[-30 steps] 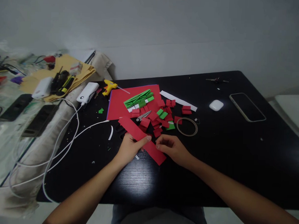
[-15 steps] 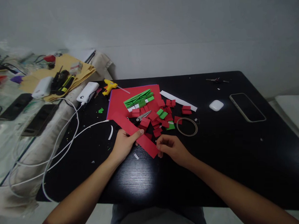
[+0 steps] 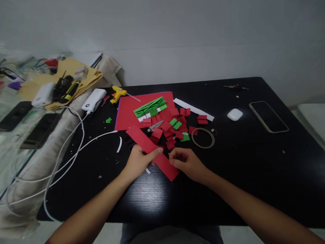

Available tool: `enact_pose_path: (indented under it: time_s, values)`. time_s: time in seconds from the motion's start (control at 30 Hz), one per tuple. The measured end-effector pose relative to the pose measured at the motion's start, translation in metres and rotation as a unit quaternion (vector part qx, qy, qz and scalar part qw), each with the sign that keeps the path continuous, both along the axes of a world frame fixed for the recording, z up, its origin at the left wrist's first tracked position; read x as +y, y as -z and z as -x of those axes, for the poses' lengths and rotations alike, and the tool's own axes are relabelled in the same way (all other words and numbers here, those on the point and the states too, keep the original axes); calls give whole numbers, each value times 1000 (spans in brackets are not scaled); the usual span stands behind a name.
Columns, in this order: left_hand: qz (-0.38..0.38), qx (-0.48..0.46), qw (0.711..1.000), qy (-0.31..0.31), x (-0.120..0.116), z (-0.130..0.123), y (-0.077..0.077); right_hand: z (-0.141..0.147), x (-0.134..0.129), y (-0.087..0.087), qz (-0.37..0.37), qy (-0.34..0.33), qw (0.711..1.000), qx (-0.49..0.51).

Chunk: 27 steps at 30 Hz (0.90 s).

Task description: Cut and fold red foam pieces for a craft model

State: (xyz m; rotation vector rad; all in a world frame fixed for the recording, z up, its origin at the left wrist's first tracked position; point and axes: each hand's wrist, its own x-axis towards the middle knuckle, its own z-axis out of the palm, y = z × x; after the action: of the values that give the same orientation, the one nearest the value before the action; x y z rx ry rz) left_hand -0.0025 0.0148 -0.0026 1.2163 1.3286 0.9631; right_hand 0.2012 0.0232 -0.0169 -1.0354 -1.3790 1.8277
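A long red paper strip [image 3: 166, 166] slants down to the right over the black table, pinched by my left hand [image 3: 139, 161] with the thumb on top near its middle. Curled fingers of my right hand [image 3: 186, 162] meet the thumb at the strip's right edge; whether they grip it or something small is hidden. Beyond the hands lie several folded red pieces [image 3: 157, 133] and a few green ones [image 3: 175, 124]. Scissors [image 3: 155, 126] rest among them, their handles partly under the strip. Behind is a red sheet [image 3: 125, 115] with green folded strips [image 3: 149, 106] on it.
A yellow glue gun [image 3: 118, 94], a white power bank [image 3: 94, 100] and a cable [image 3: 83, 133] are at the left. Rightward lie a tape ring [image 3: 202, 138], a white case [image 3: 234, 114], a phone [image 3: 268, 117] and keys [image 3: 236, 87]. A white strip [image 3: 193, 109] lies behind.
My left hand and the red strip have shifted slightly right and toward me. The strip's lower end now reaches below my right hand's fingers, which have barely moved.
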Motion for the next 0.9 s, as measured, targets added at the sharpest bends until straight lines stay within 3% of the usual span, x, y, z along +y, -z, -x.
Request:
enact_pose_path:
  time_s: [0.17,0.33,0.5,0.7,0.9]
  values:
    - [-13,-7,998,-69,6,10,2,2,-1,1,51,-4,998,35]
    - [-3,-27,993,-114,10,13,1,0,-1,3,54,4,998,41]
    - [-5,-30,995,-91,6,9,3,-1,0,1,46,-16,997,52]
    - [9,-31,999,-13,-2,-5,4,1,-1,-2,-14,-15,1000,1]
    - [-2,-20,999,-48,5,7,4,-1,0,-1,-3,-20,1000,-7]
